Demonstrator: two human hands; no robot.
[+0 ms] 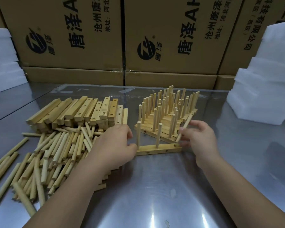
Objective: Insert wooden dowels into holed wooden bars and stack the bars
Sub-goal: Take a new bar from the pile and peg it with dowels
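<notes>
- A single view, worn on the head, looks forward and down across the table [155,186].
- It sits close. Both forearms come in from the bottom edge, and the left hand [115,145] and right hand [199,139] are near mid-frame.
- The wide lens bends the edges, and boxes [171,38] fill the top.

Fairly bright, even light from overhead leaves white streaks of glare on the near part of the steel table [155,203], and shadows stay faint and soft. The wide lens bows the cartons [89,38] and white foam stacks [262,79] toward the edges, where detail smears. The right hand [199,137] and its pinched dowel [184,129] look slightly motion-blurred.
</notes>
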